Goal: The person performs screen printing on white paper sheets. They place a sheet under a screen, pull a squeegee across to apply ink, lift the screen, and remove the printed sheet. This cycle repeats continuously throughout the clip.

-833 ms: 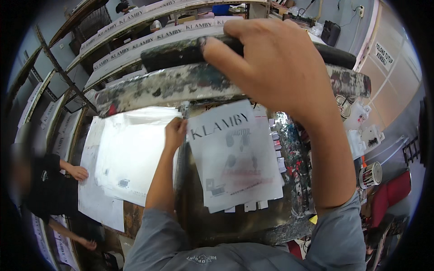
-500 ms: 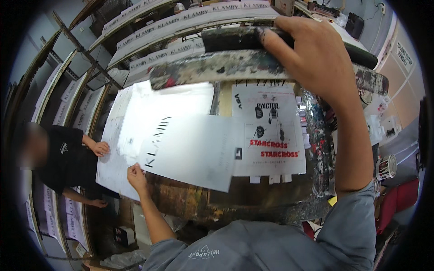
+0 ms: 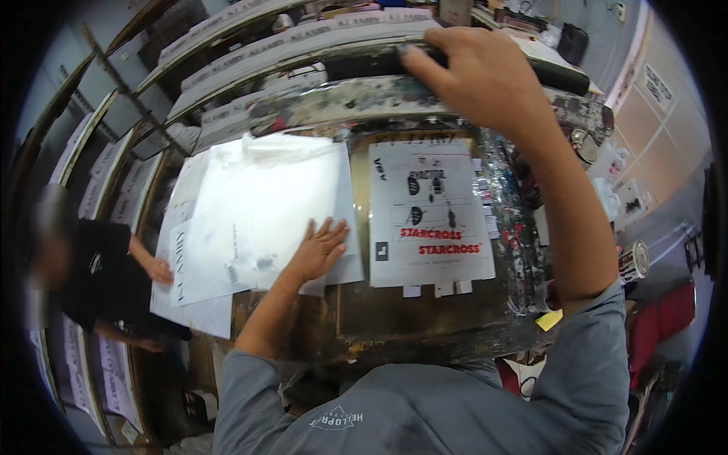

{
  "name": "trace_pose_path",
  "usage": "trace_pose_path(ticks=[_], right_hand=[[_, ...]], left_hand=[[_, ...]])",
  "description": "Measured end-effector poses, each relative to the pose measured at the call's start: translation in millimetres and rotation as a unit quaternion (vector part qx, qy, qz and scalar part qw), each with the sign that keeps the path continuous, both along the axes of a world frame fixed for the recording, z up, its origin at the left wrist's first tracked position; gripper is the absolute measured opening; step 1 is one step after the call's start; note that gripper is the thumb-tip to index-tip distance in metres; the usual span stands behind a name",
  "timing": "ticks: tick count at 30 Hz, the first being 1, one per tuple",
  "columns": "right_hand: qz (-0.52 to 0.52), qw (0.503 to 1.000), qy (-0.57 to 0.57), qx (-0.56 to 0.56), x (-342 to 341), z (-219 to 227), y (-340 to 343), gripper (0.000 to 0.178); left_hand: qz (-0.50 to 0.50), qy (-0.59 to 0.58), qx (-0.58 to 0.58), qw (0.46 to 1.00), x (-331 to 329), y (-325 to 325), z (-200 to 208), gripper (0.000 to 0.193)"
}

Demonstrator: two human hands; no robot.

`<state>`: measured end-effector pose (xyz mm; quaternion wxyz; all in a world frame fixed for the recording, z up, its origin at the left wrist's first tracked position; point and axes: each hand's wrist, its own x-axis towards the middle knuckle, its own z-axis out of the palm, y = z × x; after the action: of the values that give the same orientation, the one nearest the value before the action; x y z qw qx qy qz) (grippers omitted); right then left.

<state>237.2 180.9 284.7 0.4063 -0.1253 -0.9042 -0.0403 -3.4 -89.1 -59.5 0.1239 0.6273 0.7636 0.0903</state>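
Note:
My left hand [image 3: 320, 249] lies flat with its fingers spread on a white translucent printed sheet [image 3: 205, 262]. This sheet lies on a pile of white plastic sheets [image 3: 280, 174] on the left of the worktable. Up at the far side, my right hand [image 3: 481, 80] grips the black bar [image 3: 364, 64] along a raised, paint-smeared frame, apparently a printing screen [image 3: 334, 102]. Its fingertips are hidden behind the bar. Beneath the screen, on the table's right half, lies a flat white sheet [image 3: 432, 205] with black and red print.
A co-worker's hand [image 3: 159, 271] reaches the pile's left edge. Racks of printed white sheets [image 3: 303, 34] stand behind and to the left. Paint cans [image 3: 634, 262] and a red chair [image 3: 667, 322] are at the right. A yellow scrap [image 3: 549, 321] lies near the table's edge.
My left hand has carried the printed sheet left onto the pile, let go of its edge and now rests flat on it. The right hand still holds up the screen.

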Motion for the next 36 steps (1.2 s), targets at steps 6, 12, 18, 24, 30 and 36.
trace_pose_path(ticks=[6, 12, 18, 24, 30, 36], right_hand=[[-0.01, 0.999, -0.032, -0.007, 0, 6, 9, 0.049], [0.0, 0.993, -0.099, -0.06, 7, 31, 16, 0.05], [0.007, 0.99, -0.113, -0.082, 16, 24, 18, 0.053], [-0.014, 0.983, -0.144, -0.111, 27, 37, -3, 0.056], [-0.062, 0.972, -0.17, -0.147, 15, 48, -24, 0.058], [-0.021, 0.99, -0.093, -0.102, 12, 24, -14, 0.06]], left_hand=[[-0.124, -0.004, 0.131, 0.983, 140, 156, -29, 0.054], [-0.146, -0.031, 0.162, 0.975, 217, 211, -38, 0.052], [-0.054, -0.123, 0.2, 0.971, 190, 156, -4, 0.06], [0.111, 0.032, 0.06, 0.992, 165, 34, -8, 0.064], [0.103, 0.036, 0.128, 0.986, 170, 24, -23, 0.065], [0.121, 0.031, 0.076, 0.989, 169, 29, -21, 0.076]])
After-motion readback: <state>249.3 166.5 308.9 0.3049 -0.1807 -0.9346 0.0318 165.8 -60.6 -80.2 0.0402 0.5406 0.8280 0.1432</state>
